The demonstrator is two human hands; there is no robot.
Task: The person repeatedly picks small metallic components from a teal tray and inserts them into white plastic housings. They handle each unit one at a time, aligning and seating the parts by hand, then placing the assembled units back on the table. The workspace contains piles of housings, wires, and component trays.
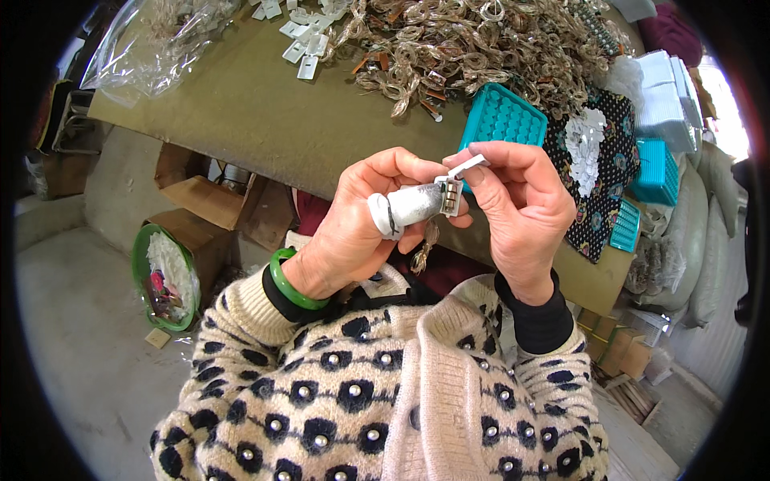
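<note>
My left hand (pixel 353 200) is closed on a small white battery box (pixel 452 197), held between its thumb and fingers. Several round metal cells show in the box's open side. Over the left thumb is a white sleeve (pixel 401 210), grey at the tip and tied with a dark band. A bundle of fine wire (pixel 427 247) hangs below the box. My right hand (pixel 517 204) pinches a flat white lid (pixel 468 166) at the box's upper edge. The frame does not show clearly whether lid and box are joined.
Coiled wire bundles (pixel 473 48) heap on the table (pixel 241 112), near white plastic pieces (pixel 307 44) and a clear bag (pixel 152 56). A teal tray (pixel 501 116) stands beyond my hands. White pieces (pixel 585 148) lie on dark dotted cloth (pixel 589 224). A green basin (pixel 140 276) stands lower left.
</note>
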